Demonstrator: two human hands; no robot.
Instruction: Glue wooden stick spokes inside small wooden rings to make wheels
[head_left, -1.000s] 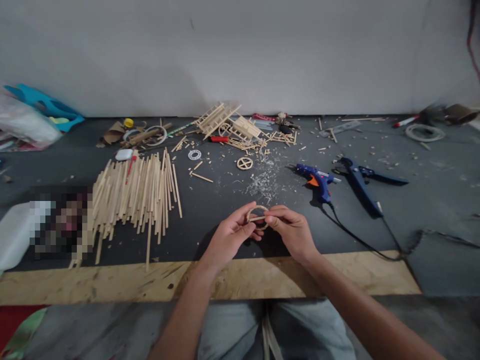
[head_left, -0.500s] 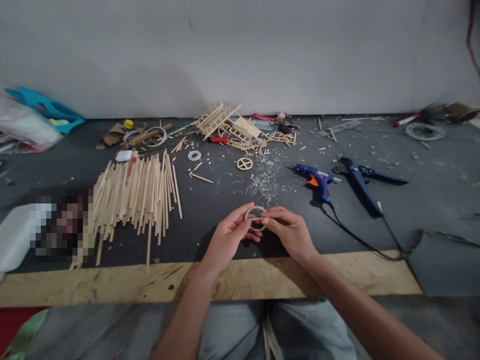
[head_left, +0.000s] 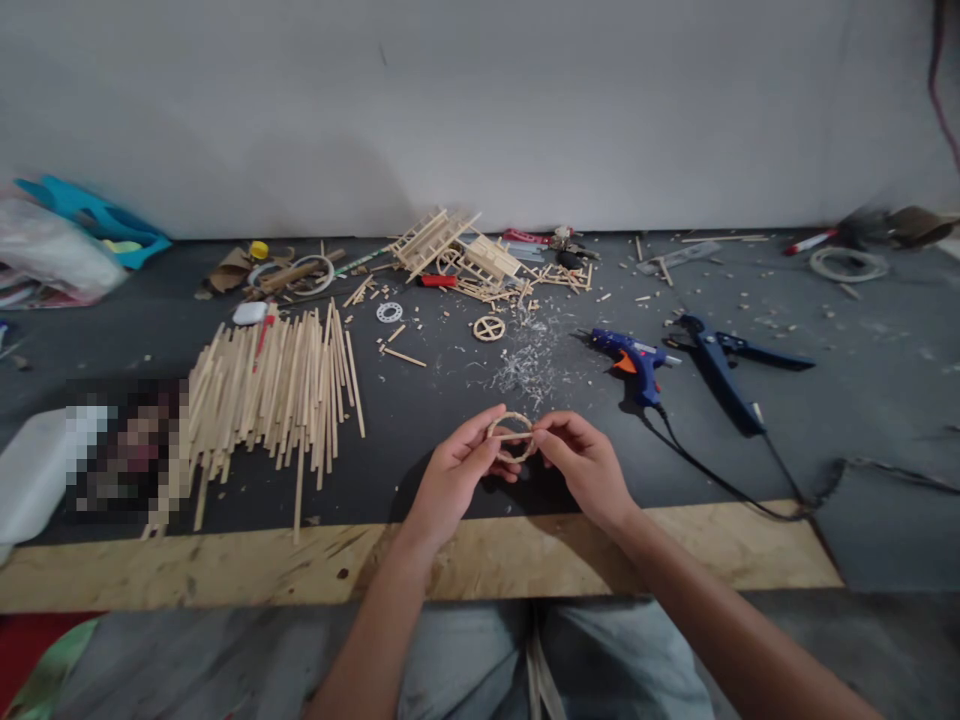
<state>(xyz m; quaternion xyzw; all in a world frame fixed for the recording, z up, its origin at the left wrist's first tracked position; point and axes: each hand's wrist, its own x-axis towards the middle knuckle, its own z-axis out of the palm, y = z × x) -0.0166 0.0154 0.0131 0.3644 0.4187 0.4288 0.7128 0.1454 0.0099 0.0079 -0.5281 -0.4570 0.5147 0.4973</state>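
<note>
Right grip (head_left: 589, 465) has eased slightly outward since half a second ago, baring more of the short stick (head_left: 513, 436); left grip (head_left: 450, 480) about where it was. Left is pinching the wooden ring (head_left: 513, 415) at its left side, right has the stick's right end at the opposite rim. Ring sits between the two over the near part of the counter (head_left: 420, 400), stick across its middle. Reads as the spoke-fitting step. Can't tell if the ends are seated or bonded. Next move calls for steady ring, stick centred. Spoked wheel (head_left: 490, 328) and glue gun (head_left: 637, 362) lie apart, untouched.
</note>
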